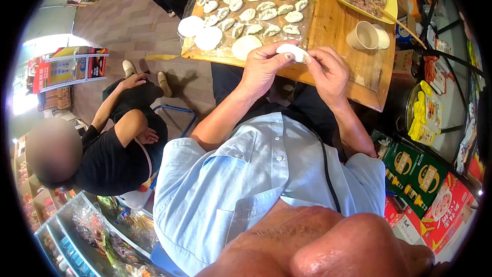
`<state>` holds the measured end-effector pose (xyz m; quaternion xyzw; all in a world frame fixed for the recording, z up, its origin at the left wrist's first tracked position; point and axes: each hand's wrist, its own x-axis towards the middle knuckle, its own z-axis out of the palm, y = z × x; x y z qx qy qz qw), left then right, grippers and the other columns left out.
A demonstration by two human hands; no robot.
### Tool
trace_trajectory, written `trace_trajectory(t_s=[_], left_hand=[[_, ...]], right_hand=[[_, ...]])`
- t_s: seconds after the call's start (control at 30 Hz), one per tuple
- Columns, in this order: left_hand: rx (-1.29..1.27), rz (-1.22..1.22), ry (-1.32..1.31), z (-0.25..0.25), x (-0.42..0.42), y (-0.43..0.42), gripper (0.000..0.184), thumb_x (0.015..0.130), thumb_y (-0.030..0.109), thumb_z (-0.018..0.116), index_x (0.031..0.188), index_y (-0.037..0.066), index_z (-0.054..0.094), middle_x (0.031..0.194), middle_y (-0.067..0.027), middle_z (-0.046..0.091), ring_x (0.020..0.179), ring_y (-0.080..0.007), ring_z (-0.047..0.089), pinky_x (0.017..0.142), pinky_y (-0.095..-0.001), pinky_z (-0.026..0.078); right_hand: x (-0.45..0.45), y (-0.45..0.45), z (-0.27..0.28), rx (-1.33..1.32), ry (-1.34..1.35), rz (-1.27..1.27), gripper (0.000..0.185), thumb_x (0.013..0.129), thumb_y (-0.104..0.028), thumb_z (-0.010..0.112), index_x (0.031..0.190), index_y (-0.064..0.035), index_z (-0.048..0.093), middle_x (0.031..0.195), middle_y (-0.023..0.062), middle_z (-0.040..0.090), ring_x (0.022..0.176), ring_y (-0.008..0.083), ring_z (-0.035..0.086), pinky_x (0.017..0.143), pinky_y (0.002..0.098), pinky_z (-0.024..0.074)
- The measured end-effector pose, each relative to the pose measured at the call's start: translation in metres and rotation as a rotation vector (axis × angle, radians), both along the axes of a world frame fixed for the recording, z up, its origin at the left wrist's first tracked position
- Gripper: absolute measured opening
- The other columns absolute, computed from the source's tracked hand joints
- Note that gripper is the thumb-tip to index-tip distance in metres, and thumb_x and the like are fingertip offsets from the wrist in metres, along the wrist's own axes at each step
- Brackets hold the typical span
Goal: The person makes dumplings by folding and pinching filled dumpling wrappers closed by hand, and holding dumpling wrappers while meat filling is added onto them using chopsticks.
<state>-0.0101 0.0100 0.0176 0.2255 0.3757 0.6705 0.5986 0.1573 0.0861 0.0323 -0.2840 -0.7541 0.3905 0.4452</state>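
Note:
Between my two hands, at the near edge of the table, is a white folded dumpling (292, 51). My left hand (265, 65) pinches its left end, thumb on the near side. The fingertips of my right hand (328, 69) press its right end together. Just left of my left hand lies a round dough wrapper (245, 47), and two more wrappers (208, 38) sit at the table's left edge. Several finished dumplings (267, 14) rest in rows on plastic film beyond my hands.
A yellow tray (388, 0) of minced filling stands at the back right, a chopstick (397, 20) leaning over its rim. Paper cups (365, 36) are on the wooden table (359, 79). A seated person (125, 143) in black is at left; another person's legs show beyond the table.

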Motion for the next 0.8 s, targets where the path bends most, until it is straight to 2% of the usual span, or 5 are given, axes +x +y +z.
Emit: trace_trajectory(t_s=[0.33,0.4,0.5,0.7,0.8], left_hand=[[0.002,0.024,0.058,-0.001,0.000,0.000,0.024,0.093,0.003,0.066,0.116,-0.003,0.069,0.120,-0.0125,0.068,0.106,-0.0200,0.066,0.092,-0.0341,0.054],[0.010,0.031,0.046,-0.001,0.000,0.000,0.023,0.093,0.003,0.065,0.115,-0.003,0.069,0.120,-0.0132,0.068,0.105,-0.0205,0.066,0.092,-0.0346,0.054],[-0.011,0.015,0.031,-0.001,-0.001,0.001,0.021,0.093,0.003,0.066,0.113,-0.003,0.070,0.120,-0.0144,0.069,0.104,-0.0212,0.067,0.091,-0.0355,0.055],[-0.004,0.011,0.049,-0.006,0.001,0.004,0.019,0.093,0.003,0.067,0.111,-0.003,0.069,0.109,-0.0126,0.071,0.098,-0.0195,0.068,0.087,-0.0330,0.056],[-0.029,0.036,0.049,0.002,0.004,0.004,0.020,0.092,0.002,0.068,0.111,-0.005,0.069,0.103,-0.0094,0.071,0.092,-0.0154,0.067,0.084,-0.0282,0.055]], right_hand=[[0.000,-0.003,0.001,-0.021,-0.005,-0.004,0.009,0.087,-0.001,0.072,0.095,0.0023,0.069,0.085,0.0066,0.064,0.067,0.0120,0.057,0.057,0.0252,0.0453],[0.000,-0.005,0.003,-0.058,-0.032,0.003,0.010,0.088,0.001,0.070,0.097,0.0048,0.068,0.089,0.0071,0.064,0.073,0.0120,0.057,0.063,0.0237,0.0450],[-0.001,-0.005,0.005,-0.045,-0.019,-0.001,0.009,0.087,0.001,0.070,0.096,0.0047,0.068,0.088,0.0073,0.064,0.072,0.0123,0.057,0.062,0.0240,0.0451],[0.000,-0.003,0.001,0.006,-0.041,-0.004,0.010,0.087,-0.001,0.072,0.096,0.0019,0.069,0.088,0.0087,0.065,0.069,0.0148,0.059,0.059,0.0263,0.0466],[0.000,-0.002,0.000,-0.008,-0.030,0.003,0.011,0.086,-0.001,0.073,0.096,0.0013,0.069,0.088,0.0089,0.065,0.069,0.0154,0.059,0.058,0.0266,0.0466]])
